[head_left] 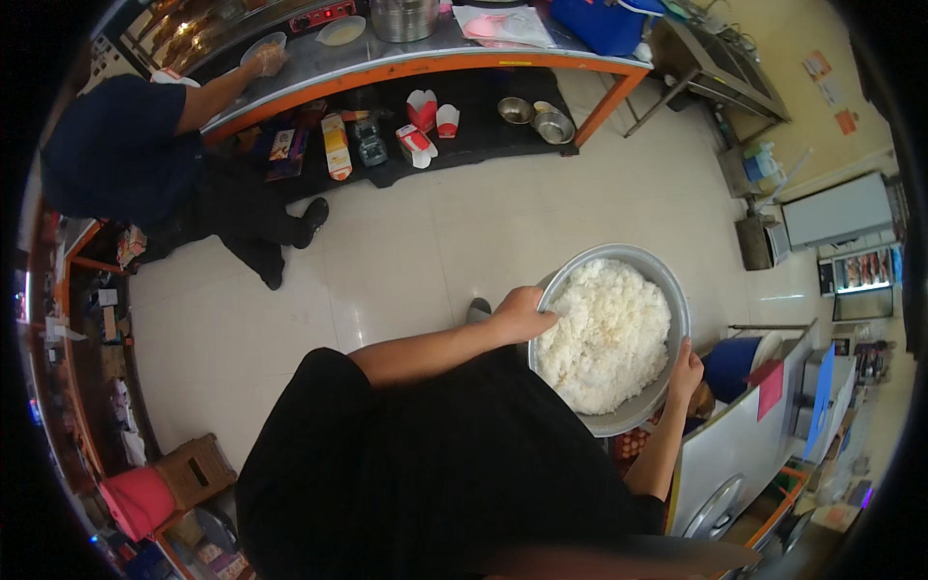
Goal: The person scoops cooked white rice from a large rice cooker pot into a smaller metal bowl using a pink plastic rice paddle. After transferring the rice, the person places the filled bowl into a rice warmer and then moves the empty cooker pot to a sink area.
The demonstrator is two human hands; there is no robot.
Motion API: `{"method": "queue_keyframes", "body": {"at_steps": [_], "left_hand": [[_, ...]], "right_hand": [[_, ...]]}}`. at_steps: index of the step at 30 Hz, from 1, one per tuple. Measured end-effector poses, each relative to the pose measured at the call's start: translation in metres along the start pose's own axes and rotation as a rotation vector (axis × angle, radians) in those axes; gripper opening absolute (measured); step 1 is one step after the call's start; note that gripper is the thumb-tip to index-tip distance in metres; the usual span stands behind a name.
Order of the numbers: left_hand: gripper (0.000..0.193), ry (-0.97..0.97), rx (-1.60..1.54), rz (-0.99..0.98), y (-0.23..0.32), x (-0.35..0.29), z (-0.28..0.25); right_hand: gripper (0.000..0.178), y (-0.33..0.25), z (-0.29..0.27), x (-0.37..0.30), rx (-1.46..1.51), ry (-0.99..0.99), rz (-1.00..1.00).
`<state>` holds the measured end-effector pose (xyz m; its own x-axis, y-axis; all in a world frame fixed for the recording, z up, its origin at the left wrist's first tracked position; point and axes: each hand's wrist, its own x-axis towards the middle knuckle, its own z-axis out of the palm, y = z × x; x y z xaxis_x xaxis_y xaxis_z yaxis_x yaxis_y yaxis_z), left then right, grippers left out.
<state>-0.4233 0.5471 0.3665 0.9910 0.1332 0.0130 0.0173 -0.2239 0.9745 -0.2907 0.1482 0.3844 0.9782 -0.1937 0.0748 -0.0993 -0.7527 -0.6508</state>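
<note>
A wide round metal pot is held up in front of me, to the right of my body. White cooked rice fills much of it. My left hand grips the pot's left rim, thumb over the edge. On the opposite side my right hand is closed on the right rim, its fingers partly hidden by the pot's outer wall.
A co-worker in dark clothes stands at the orange-edged counter, far left. Metal bowls and red-white boxes sit on its lower shelf. At right, a steel table carries a lid; eggs are beside it.
</note>
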Motion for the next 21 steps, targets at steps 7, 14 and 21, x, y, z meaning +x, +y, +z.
{"method": "queue_keyframes", "body": {"at_steps": [7, 14, 21], "left_hand": [[0.057, 0.096, -0.064, -0.202, 0.074, 0.094, -0.091], [0.05, 0.215, -0.063, 0.29, 0.171, 0.169, -0.194], [0.04, 0.213, -0.287, 0.281, 0.249, 0.225, -0.282]], "right_hand": [[0.057, -0.17, 0.021, 0.075, 0.177, -0.052, -0.023], [0.06, -0.343, -0.013, 0.141, 0.085, 0.097, -0.141], [0.061, -0.488, -0.031, 0.23, 0.024, 0.245, -0.521]]}}
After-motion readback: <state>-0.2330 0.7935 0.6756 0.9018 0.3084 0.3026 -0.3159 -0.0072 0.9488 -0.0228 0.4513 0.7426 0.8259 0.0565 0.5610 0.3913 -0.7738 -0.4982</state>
